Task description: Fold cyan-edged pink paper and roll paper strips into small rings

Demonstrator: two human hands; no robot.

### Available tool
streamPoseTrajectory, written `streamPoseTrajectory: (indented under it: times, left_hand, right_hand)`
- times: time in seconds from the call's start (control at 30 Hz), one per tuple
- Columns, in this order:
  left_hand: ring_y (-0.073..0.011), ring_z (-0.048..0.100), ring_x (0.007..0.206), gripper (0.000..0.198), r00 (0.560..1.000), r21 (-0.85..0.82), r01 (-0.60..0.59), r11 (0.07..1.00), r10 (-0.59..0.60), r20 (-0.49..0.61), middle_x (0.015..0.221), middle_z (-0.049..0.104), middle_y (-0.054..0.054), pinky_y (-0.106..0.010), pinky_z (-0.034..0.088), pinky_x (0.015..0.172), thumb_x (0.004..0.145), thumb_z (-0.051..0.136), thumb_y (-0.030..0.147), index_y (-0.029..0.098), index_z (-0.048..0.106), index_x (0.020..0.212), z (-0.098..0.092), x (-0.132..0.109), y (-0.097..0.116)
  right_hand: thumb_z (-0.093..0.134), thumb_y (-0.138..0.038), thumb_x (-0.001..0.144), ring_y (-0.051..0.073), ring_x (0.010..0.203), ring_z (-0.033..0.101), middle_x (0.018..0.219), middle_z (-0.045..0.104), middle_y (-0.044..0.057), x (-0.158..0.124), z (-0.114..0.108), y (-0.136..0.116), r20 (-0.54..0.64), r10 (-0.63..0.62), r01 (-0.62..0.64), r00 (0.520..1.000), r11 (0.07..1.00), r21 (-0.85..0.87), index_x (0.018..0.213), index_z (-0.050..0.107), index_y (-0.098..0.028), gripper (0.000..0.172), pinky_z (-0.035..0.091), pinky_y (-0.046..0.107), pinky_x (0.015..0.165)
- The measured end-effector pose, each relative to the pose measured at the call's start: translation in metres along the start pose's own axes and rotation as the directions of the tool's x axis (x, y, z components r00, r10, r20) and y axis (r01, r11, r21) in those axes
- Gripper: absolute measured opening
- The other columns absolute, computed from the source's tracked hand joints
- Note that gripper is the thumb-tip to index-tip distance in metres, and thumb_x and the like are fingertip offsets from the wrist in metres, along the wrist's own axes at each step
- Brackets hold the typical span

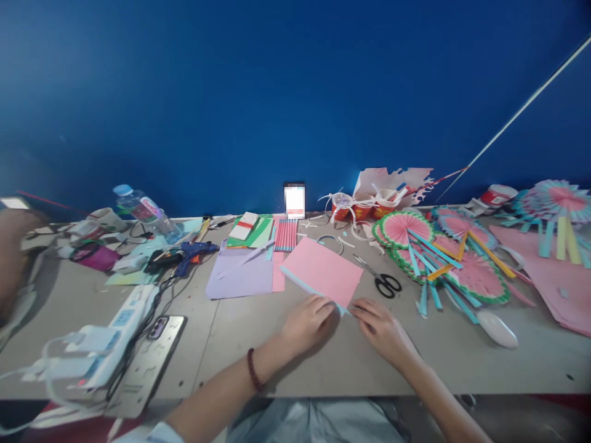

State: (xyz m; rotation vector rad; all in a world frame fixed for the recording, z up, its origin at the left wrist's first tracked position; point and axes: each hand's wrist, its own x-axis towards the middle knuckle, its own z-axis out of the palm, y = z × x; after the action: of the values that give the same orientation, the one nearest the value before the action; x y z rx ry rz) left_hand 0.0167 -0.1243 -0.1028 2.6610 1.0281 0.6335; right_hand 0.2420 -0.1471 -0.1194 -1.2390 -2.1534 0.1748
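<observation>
A pink sheet (323, 267) lies turned askew on the table (351, 369), between the purple paper (244, 274) and the black-handled scissors (388, 285). A pale blue strip (298, 280) runs along its near edge, the middle part hidden under the fingers of the left hand (309, 320). The right hand (381, 326) is at the sheet's near corner, fingers bent. Whether either hand pinches the paper or only presses it down, I cannot tell, as the fingertips and thumbs are mostly covered. Both forearms run off the bottom of the view. At the left edge another person's arm (13, 258) is blurred and cut off. Paper fans (409, 231) overlap on the right, hiding parts of one another, and the small screen (294, 202) by the wall is blanked out and unreadable
</observation>
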Motion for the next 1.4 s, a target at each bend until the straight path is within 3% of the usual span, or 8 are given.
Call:
streamPoseTrajectory:
  times: [0.2,0.43,0.73,1.03,1.2,1.4]
  left_hand:
    - [-0.0187,0.057,0.105,0.024,0.997,0.048,-0.065,0.997,0.063,0.044,0.111,0.063,-0.006,-0.033,0.048,0.091,0.093,0.045,0.013,0.017,0.056,0.113,-0.001,0.003,-0.014]
    - [-0.0205,0.056,0.096,0.018,0.993,0.189,-0.063,0.980,0.042,0.113,0.103,0.061,-0.007,-0.033,0.048,0.082,0.094,0.044,0.013,0.015,0.056,0.108,0.002,0.002,-0.005]
    - [-0.0225,0.053,0.094,0.026,0.996,0.167,0.006,0.986,-0.020,0.084,0.104,0.058,-0.009,-0.038,0.046,0.081,0.092,0.047,0.025,0.016,0.051,0.116,0.006,0.001,0.009]
    - [-0.0241,0.052,0.089,0.032,0.991,0.269,0.103,0.958,-0.123,0.059,0.098,0.057,-0.010,-0.039,0.046,0.077,0.089,0.049,0.022,0.012,0.052,0.119,0.008,-0.001,0.023]
    - [-0.0241,0.051,0.089,0.031,0.981,0.278,0.171,0.945,-0.188,0.036,0.100,0.056,-0.010,-0.039,0.047,0.077,0.087,0.052,0.021,0.011,0.053,0.116,0.008,-0.001,0.024]
    - [-0.0247,0.050,0.092,0.035,0.981,0.246,0.160,0.956,-0.183,0.071,0.101,0.056,-0.011,-0.040,0.046,0.080,0.087,0.050,0.022,0.011,0.051,0.120,0.007,-0.002,0.019]
  right_hand:
    - [0.048,-0.015,0.084,0.022,0.100,0.066,0.101,0.070,0.008,0.001,-0.005,-0.010,0.002,0.052,-0.052,0.999,0.998,0.041,0.095,0.070,-0.022,0.026,0.056,0.036,0.087]
    - [0.054,-0.027,0.086,0.024,0.091,0.066,0.096,0.070,0.008,0.000,0.007,-0.008,-0.030,0.179,-0.179,0.983,0.984,0.005,0.101,0.068,-0.021,0.021,0.055,0.039,0.081]
    - [0.059,-0.030,0.085,0.023,0.085,0.063,0.088,0.069,0.006,0.022,-0.001,-0.006,0.133,0.263,-0.268,0.956,0.963,0.020,0.086,0.069,-0.021,0.014,0.050,0.036,0.080]
    - [0.060,-0.026,0.077,0.020,0.075,0.063,0.078,0.069,0.005,0.054,0.002,0.002,0.281,0.326,-0.369,0.902,0.923,0.112,0.076,0.064,-0.018,0.009,0.047,0.030,0.071]
    - [0.055,-0.020,0.072,0.017,0.070,0.063,0.077,0.070,0.003,0.066,0.005,0.002,0.337,0.333,-0.409,0.881,0.894,0.185,0.075,0.063,-0.019,0.009,0.046,0.027,0.068]
    - [0.059,-0.026,0.072,0.019,0.073,0.064,0.078,0.071,0.006,0.074,0.000,-0.003,0.361,0.340,-0.433,0.868,0.875,0.217,0.074,0.065,-0.018,0.011,0.046,0.027,0.069]
